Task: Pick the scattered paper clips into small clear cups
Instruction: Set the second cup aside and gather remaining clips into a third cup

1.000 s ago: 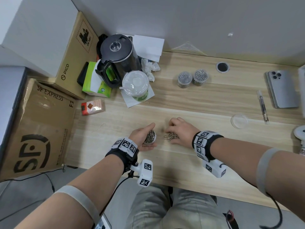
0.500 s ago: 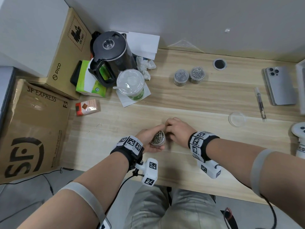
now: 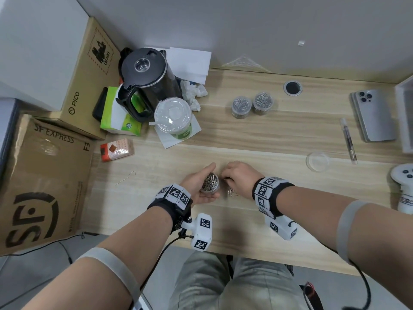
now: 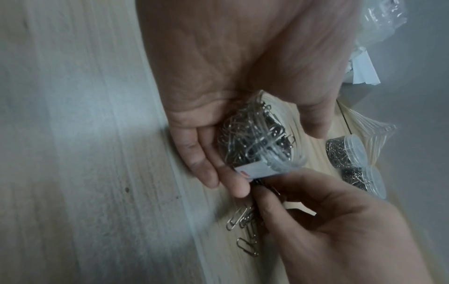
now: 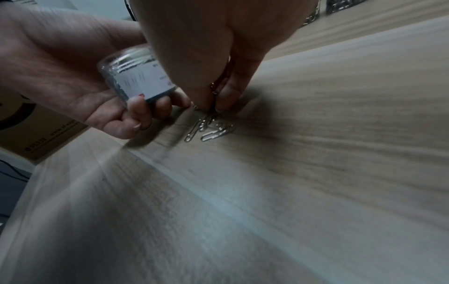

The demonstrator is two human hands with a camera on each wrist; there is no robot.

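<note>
The head view is evenly lit and sharp, its straight edges bowed by the wide lens. Both wrist views are dimmer, streaked with motion blur across the table (image 5: 316, 153), pale glare bands near the lower edges and soft shadow under the hands

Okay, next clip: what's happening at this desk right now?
A person is gathering loose paper clips off a wooden desk into a small clear cup. The left hand holds that cup, already nearly full, tilted just above the desk. The right hand pinches a few clips right beside it, with several more still lying underneath. Two more filled cups stand farther back.
</note>
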